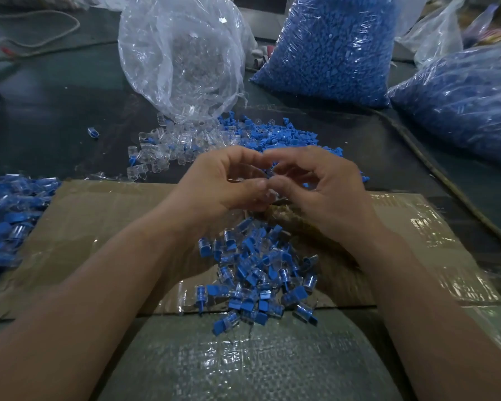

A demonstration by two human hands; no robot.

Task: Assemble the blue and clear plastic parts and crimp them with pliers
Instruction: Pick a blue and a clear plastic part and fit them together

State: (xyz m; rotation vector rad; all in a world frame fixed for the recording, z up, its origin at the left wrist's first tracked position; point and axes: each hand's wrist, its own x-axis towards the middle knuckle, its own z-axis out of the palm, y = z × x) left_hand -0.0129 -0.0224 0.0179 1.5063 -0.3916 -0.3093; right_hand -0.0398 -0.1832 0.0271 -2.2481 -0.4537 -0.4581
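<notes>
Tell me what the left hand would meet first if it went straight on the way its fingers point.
The right hand: the left hand points rightward, fingertips nearly touching it above the cardboard. The left grip seems to pinch a clear part, which would arrive first; blur leaves this unsure.

You have a dark, near-black table and brown cardboard with glossy tape patches. Your loose clear parts lie beside solid blue parts. The heaped pieces are blue and clear. One bag is transparent, another bag shows blue throughout, and your grey-green sack has a fine woven grid.
</notes>
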